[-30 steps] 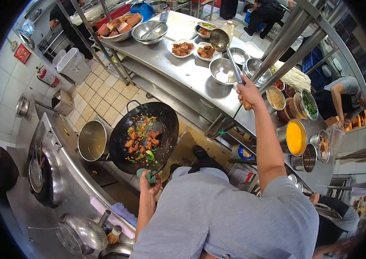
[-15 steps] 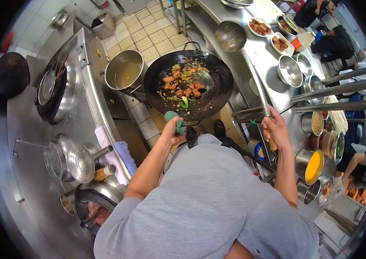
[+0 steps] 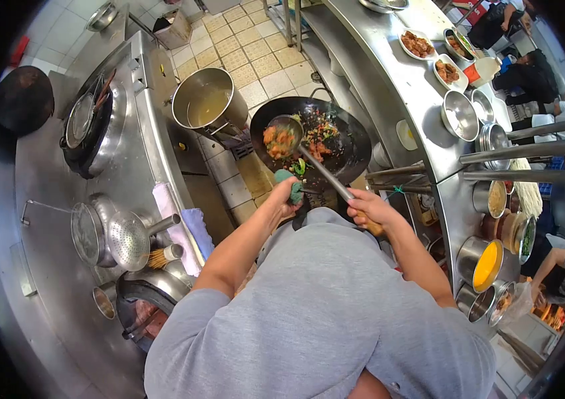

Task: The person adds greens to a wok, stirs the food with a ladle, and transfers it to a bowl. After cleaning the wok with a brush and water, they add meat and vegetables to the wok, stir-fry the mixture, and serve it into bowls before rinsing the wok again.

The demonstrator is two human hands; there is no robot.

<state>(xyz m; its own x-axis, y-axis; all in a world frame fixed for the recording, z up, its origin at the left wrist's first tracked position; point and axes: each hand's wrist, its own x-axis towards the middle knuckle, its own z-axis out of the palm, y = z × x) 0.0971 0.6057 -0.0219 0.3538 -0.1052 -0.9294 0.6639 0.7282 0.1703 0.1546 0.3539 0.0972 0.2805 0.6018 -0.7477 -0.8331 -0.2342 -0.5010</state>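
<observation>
My left hand is closed around the wok's near handle through a green cloth. The black wok is held off the stove in front of me, with browned pieces, chopped colourful bits and a green leaf inside. In my right hand is the wooden handle of a long metal ladle. Its bowl, at the wok's left side, holds reddish-brown food.
Left of the wok stands a deep pot of liquid. A steel stove counter runs along the left. The right counter bears plates, bowls and a yellow-filled pot. Other people are at the far right.
The ladle has swung from over the right counter down into the wok and now has food in its bowl. The view has turned; the wok appears further right than half a second ago.
</observation>
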